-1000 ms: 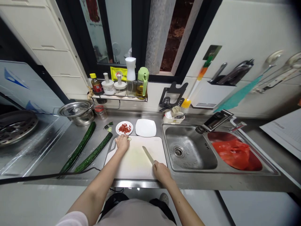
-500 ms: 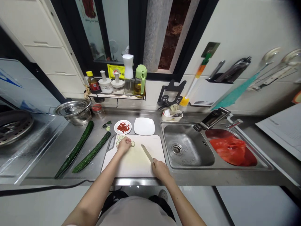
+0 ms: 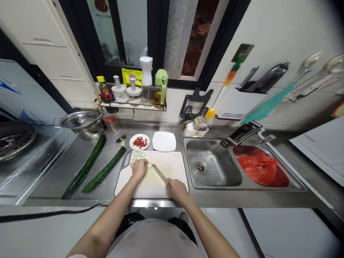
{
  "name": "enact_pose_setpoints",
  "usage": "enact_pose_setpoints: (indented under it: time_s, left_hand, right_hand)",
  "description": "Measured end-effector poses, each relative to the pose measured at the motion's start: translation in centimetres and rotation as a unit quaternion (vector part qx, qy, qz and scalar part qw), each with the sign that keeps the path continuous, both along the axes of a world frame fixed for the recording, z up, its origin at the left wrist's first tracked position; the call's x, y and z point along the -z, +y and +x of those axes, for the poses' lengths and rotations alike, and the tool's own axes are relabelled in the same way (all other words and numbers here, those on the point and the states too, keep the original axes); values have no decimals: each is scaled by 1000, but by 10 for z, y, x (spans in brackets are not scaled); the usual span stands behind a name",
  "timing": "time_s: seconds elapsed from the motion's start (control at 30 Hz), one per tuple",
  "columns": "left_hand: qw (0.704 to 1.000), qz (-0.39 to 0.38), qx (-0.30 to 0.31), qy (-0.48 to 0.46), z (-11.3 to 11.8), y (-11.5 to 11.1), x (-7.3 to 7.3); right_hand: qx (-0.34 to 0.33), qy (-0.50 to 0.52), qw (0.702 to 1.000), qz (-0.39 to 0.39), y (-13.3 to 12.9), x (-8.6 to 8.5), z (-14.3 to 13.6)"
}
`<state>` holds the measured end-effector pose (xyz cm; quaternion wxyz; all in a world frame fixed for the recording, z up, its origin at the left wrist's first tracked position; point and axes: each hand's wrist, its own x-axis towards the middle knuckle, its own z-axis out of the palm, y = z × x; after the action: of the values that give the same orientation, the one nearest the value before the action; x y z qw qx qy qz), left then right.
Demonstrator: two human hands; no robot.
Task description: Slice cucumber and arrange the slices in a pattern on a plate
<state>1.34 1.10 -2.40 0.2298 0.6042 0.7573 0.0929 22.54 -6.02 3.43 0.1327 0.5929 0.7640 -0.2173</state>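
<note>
My right hand (image 3: pixel 177 190) is wrapped round the handle of a kitchen knife (image 3: pixel 160 174). The blade slants up to the left over the white cutting board (image 3: pixel 172 163), its tip at the right edge of a pale cucumber slice (image 3: pixel 149 166). At that slice's left edge are the bent, closed fingers of my left hand (image 3: pixel 139 168), which hides part of what lies beneath. Several cucumber slices (image 3: pixel 139 154) lie at the board's upper left, beyond my left hand. Left of the board, two whole cucumbers (image 3: pixel 104 170) rest on the steel counter.
Behind the board stand a plate of chopped red pieces (image 3: pixel 140 138) and a white square plate (image 3: pixel 164 141). Cucumber ends (image 3: pixel 123 143) lie nearby. A double sink (image 3: pixel 215 168) is on the right, a red bag (image 3: pixel 258 168) in its far basin. A lidded pot (image 3: pixel 86 123) stands back left.
The knife has moved left, bringing its tip from open board to the cucumber slice. My left hand has shifted slightly and its fingers now bend down beside the slice. The view has tilted a little.
</note>
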Motion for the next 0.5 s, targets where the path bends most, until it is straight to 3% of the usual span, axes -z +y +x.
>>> enact_pose_setpoints:
  time_s: [0.5]
  left_hand:
    - [1000, 3, -12, -10, 0, -1, 2]
  right_hand:
    - [-12, -10, 999, -51, 2, -3, -19]
